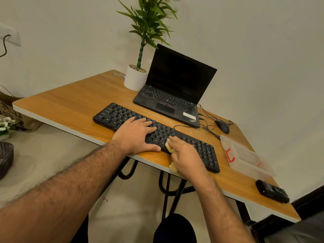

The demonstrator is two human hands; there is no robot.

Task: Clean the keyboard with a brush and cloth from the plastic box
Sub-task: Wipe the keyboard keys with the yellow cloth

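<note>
A black keyboard (115,114) lies diagonally on the wooden table (70,100). My left hand (135,135) rests flat on its middle keys, fingers spread, thumb along the front edge. My right hand (185,155) presses a yellow cloth (169,146) onto the keys just right of the left hand; bits of cloth stick out above and below the palm. The clear plastic box (245,155) with a red clasp stands to the right of the keyboard. No brush is visible.
An open black laptop (177,88) sits behind the keyboard, with a potted plant (135,79) to its left. A black mouse (222,126) and cables lie right of the laptop. A small black device (271,191) rests near the table's right front edge.
</note>
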